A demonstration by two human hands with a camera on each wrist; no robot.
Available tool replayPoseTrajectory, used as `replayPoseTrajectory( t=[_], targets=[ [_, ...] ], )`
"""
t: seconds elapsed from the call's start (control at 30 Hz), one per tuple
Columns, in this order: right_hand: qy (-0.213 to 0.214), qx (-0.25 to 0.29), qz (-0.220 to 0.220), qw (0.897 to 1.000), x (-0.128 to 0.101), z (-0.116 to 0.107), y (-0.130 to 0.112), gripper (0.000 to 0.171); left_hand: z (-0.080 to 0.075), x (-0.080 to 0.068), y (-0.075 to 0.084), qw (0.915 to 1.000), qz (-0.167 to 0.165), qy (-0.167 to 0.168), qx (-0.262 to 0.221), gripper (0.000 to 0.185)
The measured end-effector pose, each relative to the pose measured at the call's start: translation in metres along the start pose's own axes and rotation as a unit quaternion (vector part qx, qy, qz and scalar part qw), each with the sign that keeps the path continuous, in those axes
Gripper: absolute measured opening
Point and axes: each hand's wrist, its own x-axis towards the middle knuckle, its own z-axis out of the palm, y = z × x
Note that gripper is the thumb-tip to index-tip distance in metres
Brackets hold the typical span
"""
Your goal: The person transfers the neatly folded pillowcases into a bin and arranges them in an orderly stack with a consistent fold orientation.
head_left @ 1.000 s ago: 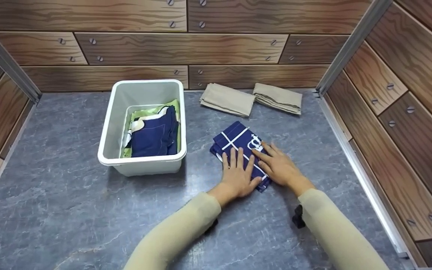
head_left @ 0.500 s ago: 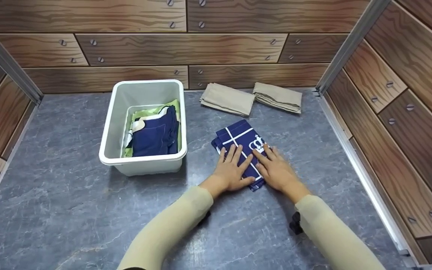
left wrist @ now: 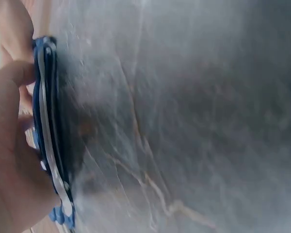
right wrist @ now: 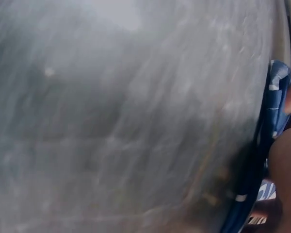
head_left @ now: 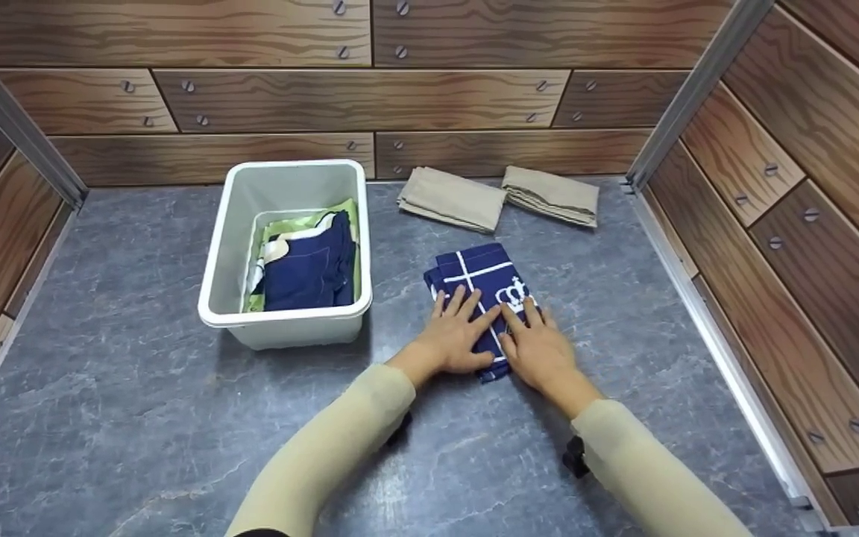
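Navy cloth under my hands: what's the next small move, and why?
Perhaps square up the navy cloth: a lower layer juts out at its far-left corner, and the left hand and right hand rest on it, fingers extended.

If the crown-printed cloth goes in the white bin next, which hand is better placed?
Probably the left hand: it touches the navy crown-printed cloth on the side nearer the white bin, while the right hand touches the farther side.
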Motion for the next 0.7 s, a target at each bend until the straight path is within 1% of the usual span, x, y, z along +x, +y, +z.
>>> replayPoseTrajectory(
  t=[0.07, 0.13, 0.27, 0.37, 0.5, 0.57, 0.63, 0.7],
  targets=[
    [-0.01, -0.004, 0.003, 1.0, 0.0, -0.003, -0.003, 0.056, 0.001, -0.001, 0.004, 0.9999, -0.011, 0.003, 0.0, 0.079],
    [-0.007, 0.0, -0.003, 1.0, 0.001, -0.008, -0.004, 0.057, 0.001, -0.003, 0.008, 0.9997, -0.024, 0.003, 0.005, 0.078],
    [0.033, 0.029, -0.028, 0.999, 0.005, -0.015, 0.003, 0.051, 0.003, -0.005, 0.009, 0.9989, -0.039, 0.0, 0.026, 0.081],
    [0.054, 0.053, -0.039, 0.996, 0.007, -0.016, 0.011, 0.047, 0.004, -0.007, 0.004, 0.9983, -0.033, -0.002, 0.047, 0.082],
    [0.06, 0.062, -0.065, 0.994, 0.011, -0.011, 0.022, 0.056, 0.006, -0.008, -0.003, 0.9974, -0.016, 0.0, 0.071, 0.083],
    [0.057, 0.064, -0.088, 0.992, 0.012, -0.008, 0.026, 0.06, 0.006, -0.009, -0.005, 0.9971, -0.01, 0.001, 0.075, 0.083],
    [0.043, 0.064, -0.109, 0.991, 0.013, -0.003, 0.029, 0.06, 0.006, -0.009, -0.007, 0.9969, -0.008, 0.001, 0.078, 0.084],
    [0.026, 0.07, -0.117, 0.99, 0.012, 0.001, 0.029, 0.059, 0.006, -0.009, -0.01, 0.9971, -0.004, 0.001, 0.076, 0.084]
  ],
)
